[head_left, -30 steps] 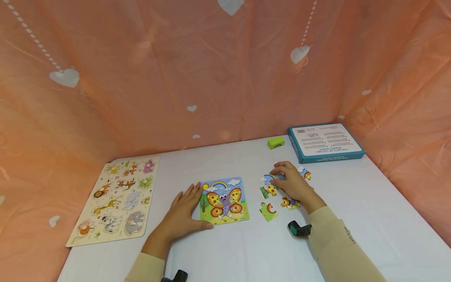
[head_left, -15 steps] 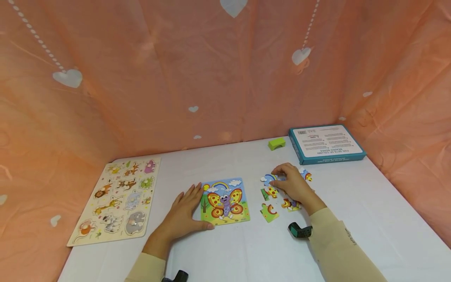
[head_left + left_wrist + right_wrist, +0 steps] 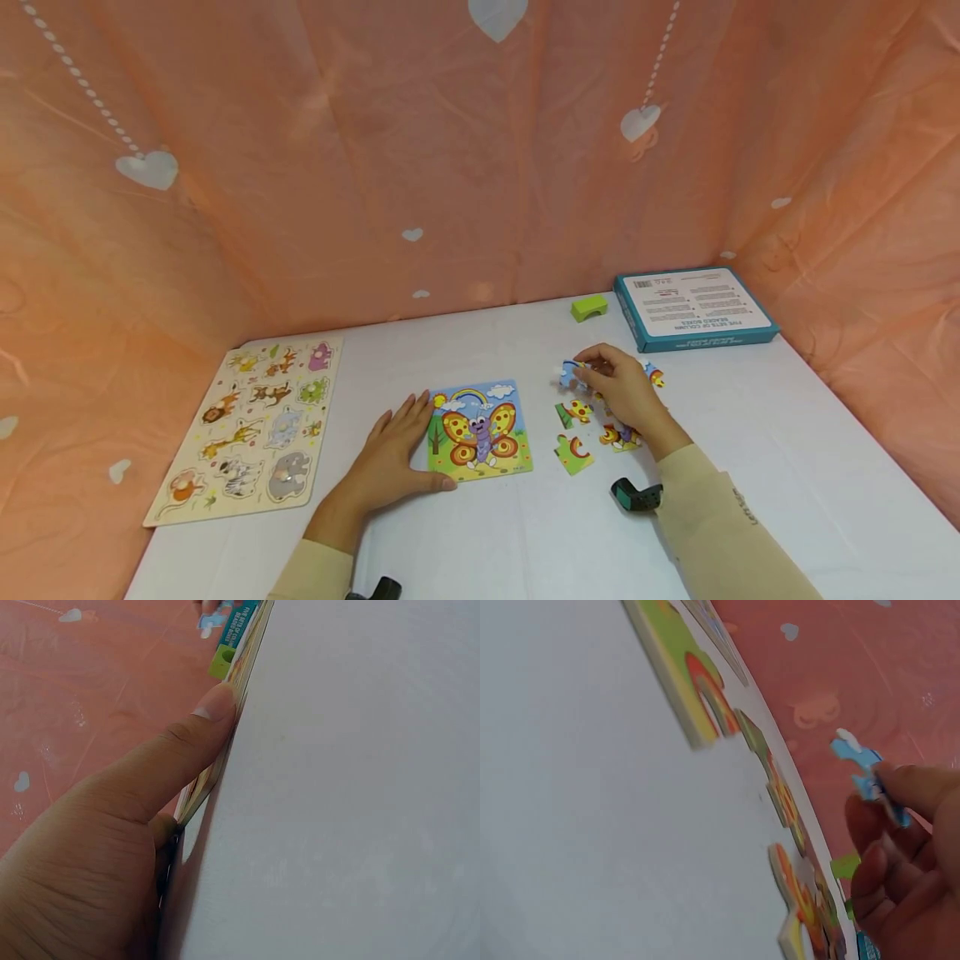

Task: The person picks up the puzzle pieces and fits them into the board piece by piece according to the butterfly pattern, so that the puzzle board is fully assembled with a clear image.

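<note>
Fingers of the right hand point(image 3: 626, 387) pinch a blue puzzle piece point(image 3: 568, 375) right of the butterfly board point(image 3: 481, 429); the left hand point(image 3: 386, 454), thumb spread wide from straight fingers, touches the board's left and near edges.

Even, diffuse light across white tabletop point(image 3: 487, 533); 2 dimmer, greyer, softer wrist views.

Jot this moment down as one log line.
left hand: touches butterfly board | right hand: pinches blue piece above table | other pieces: on table | green block: near box
</note>
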{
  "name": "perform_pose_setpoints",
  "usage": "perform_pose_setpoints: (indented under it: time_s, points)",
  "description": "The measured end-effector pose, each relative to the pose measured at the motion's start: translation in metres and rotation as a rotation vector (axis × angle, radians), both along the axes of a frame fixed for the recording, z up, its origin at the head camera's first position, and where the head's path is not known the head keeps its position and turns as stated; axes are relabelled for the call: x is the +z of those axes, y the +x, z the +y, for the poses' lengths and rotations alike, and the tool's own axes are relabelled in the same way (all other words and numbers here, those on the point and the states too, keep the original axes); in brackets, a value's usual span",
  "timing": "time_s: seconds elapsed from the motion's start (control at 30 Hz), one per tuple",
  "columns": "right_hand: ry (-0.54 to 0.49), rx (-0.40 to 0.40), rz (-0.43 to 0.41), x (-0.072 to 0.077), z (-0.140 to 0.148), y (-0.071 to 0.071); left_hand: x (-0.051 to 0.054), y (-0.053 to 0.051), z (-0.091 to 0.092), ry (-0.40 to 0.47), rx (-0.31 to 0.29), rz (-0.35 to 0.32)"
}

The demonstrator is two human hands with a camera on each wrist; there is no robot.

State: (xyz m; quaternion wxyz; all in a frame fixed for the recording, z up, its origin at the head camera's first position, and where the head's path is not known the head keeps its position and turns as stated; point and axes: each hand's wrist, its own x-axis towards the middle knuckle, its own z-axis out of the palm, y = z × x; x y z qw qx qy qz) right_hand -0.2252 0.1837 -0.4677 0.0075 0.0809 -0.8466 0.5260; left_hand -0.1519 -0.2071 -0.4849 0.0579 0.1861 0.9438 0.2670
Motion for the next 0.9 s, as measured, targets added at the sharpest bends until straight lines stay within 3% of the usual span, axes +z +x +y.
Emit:
perform_pose_setpoints:
  time_s: [0.2, 0.73, 0.9]
  points:
    - [-0.092, 0.035, -0.032, 0.006, -0.010, 0.006, -0.001, 0.000, 0.000, -0.007, -0.001, 0.006]
    - [-0.116, 0.104, -0.101, 0.015, -0.037, 0.016, -0.003, -0.002, 0.000, -0.014, -0.001, 0.000]
    - [-0.185, 0.142, -0.120, 0.017, -0.053, 0.023, -0.002, -0.001, 0.001, -0.015, 0.001, -0.002]
